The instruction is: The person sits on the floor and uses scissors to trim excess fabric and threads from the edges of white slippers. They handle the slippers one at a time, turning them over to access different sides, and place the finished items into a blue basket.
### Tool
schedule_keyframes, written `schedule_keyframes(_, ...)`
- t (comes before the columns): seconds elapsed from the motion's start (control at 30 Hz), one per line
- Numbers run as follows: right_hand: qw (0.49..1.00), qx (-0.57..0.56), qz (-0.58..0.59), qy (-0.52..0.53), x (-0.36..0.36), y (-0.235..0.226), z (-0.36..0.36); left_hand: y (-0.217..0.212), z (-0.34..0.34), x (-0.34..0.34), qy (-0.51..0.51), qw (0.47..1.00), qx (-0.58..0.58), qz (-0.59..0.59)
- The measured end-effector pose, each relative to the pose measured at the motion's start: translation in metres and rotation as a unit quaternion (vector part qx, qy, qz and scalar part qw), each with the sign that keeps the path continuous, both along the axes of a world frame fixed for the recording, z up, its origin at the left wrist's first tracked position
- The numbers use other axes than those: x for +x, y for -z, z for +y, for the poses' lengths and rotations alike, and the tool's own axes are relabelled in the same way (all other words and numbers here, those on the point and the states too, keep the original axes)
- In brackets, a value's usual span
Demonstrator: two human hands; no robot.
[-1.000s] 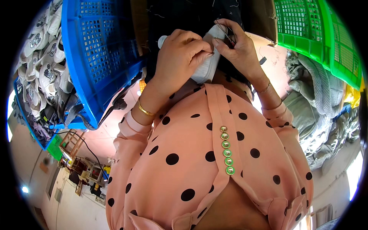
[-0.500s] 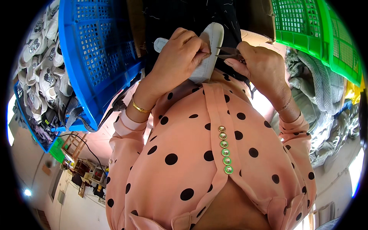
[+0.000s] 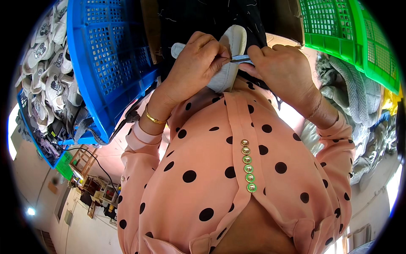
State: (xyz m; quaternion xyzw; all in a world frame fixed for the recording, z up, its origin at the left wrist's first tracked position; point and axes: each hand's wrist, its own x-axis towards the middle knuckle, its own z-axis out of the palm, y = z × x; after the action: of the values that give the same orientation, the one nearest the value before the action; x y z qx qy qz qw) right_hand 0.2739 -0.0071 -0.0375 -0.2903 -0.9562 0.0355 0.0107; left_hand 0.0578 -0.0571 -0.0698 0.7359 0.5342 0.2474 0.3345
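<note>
A white shoe upper point(image 3: 236, 40) with a stitched edge lies over my lap, its sole-like flat part tilted up. My left hand point(image 3: 198, 63) is closed on it, with thumb and forefinger pinched together at its middle. Whether a thread is caught in that pinch is too small to tell. A pale tab point(image 3: 176, 50) sticks out past the left knuckles. My right hand point(image 3: 283, 67) grips small metal scissors point(image 3: 240, 58). Their blades are together, and the tips meet the left fingertips over the upper. The scissors' handles are hidden inside my right hand.
A blue plastic crate point(image 3: 91, 76) stands close on the left, beside a heap of white shoe uppers point(image 3: 53, 80). On the right is a green crate point(image 3: 359, 38), with grey fabric pieces point(image 3: 347, 93) below it. Dark cloth with loose threads point(image 3: 194, 17) covers my lap.
My right hand has moved left and turned, bringing the scissors to the left fingertips. Their blades, apart before, are together now. The left hand and the shoe upper have barely moved.
</note>
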Motion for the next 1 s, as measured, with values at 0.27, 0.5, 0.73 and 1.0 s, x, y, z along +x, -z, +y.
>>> schedule_keyframes(0.27,1.0,-0.008,-0.018,-0.01,-0.007,-0.007,0.001,-0.001,0.0,0.0,0.006,1.0,0.012,0.007)
schedule_keyframes(0.5,0.999,-0.002,-0.023,-0.034,-0.007,-0.005,0.007,-0.001,0.0,0.004,0.004,1.0,0.019,0.005)
schedule_keyframes(0.73,0.987,-0.088,0.116,0.064,0.006,0.005,0.015,0.0,-0.005,-0.005,-0.079,0.985,-0.106,-0.115)
schedule_keyframes(1.0,0.874,-0.318,0.291,0.223,-0.01,0.041,0.02,-0.009,0.001,-0.008,-0.071,0.937,-0.227,-0.256)
